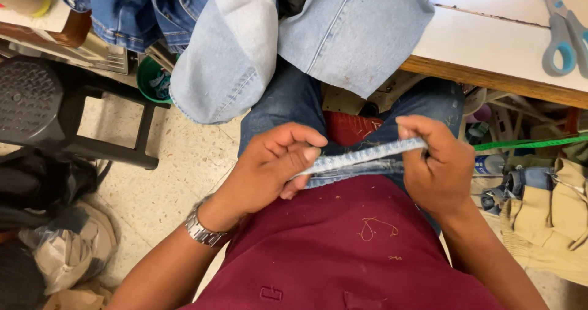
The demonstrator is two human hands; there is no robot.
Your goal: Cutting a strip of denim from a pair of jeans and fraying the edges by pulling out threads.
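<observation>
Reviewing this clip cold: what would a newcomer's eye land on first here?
Most striking, at the centre, are the left hand and right hand pinching a narrow strip of light denim stretched taut between them, above a maroon apron flecked with thread bits. Above, pale jeans spill off the white table, where blue-handled scissors lie at the top right corner.

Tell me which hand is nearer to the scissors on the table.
Right. The right hand grips the denim strip below and left of the scissors; the left hand holds the strip's other end, farther left.
</observation>
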